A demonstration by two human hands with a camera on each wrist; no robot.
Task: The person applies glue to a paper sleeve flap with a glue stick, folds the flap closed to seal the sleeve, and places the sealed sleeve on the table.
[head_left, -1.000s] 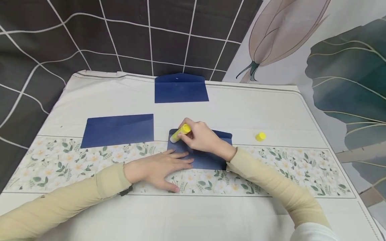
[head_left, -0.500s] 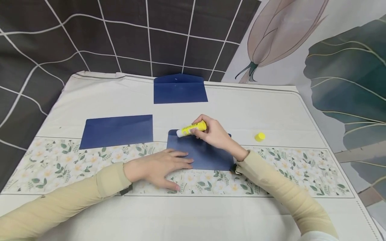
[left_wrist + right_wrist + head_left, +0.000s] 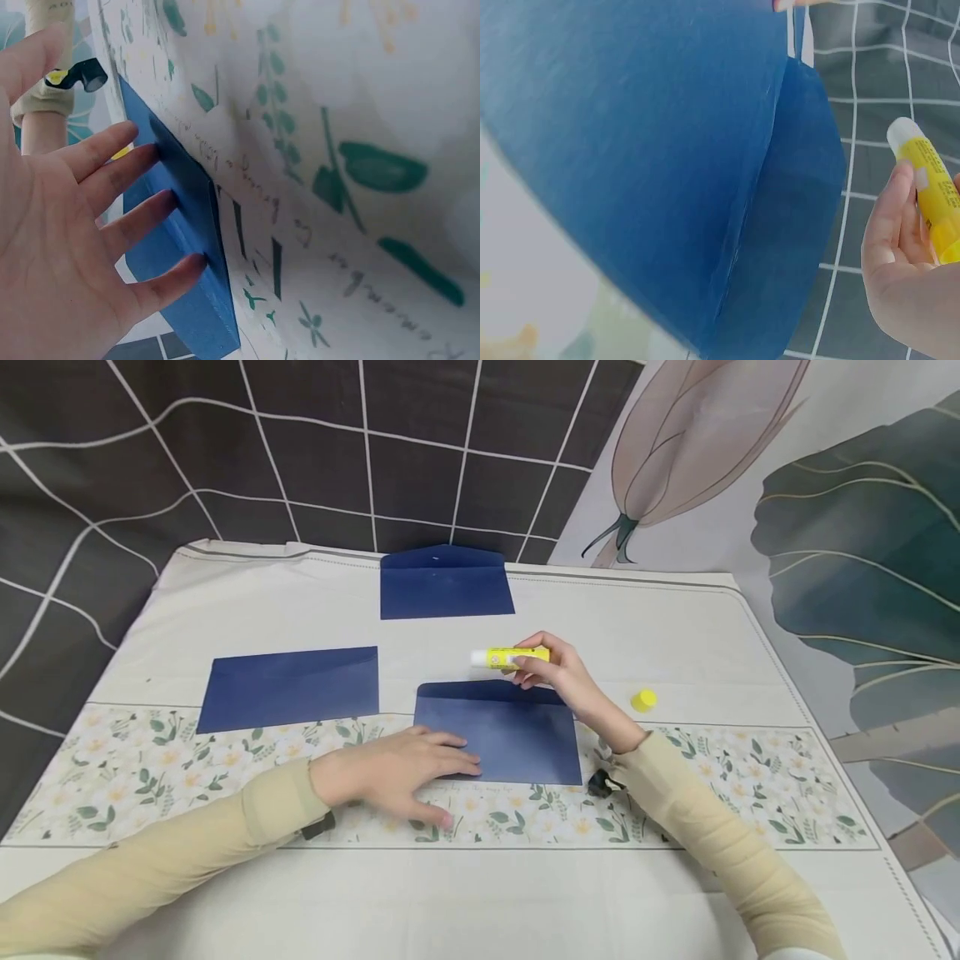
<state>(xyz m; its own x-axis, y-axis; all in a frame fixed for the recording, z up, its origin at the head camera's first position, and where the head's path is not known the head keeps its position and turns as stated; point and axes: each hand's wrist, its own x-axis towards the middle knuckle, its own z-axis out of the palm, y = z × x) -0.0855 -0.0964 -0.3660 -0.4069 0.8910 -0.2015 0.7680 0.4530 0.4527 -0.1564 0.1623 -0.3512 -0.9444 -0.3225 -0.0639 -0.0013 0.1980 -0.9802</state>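
A dark blue envelope (image 3: 517,743) lies in front of the person with its flap (image 3: 802,195) folded out at the far side. The left hand (image 3: 408,772) rests on its left part, fingers spread and fairly straight; the left wrist view shows the fingertips (image 3: 191,264) touching the blue paper. Above the flap, the right hand (image 3: 558,672) holds a yellow glue stick (image 3: 517,658) between thumb and fingers. The stick lies nearly level, its uncapped white end pointing left and apart from the paper. Its yellow cap (image 3: 643,700) stands on the table to the right.
A second blue envelope (image 3: 292,689) lies at the left. Another envelope (image 3: 447,589), flap spread out, lies near the table's back edge. A white cloth with a flowered band (image 3: 720,785) covers the table. A dark gridded curtain (image 3: 315,452) hangs behind.
The right hand has lifted the glue stick off the envelope's left flap corner and moved it right and away from the person, turning it level. The left hand has stayed in place.
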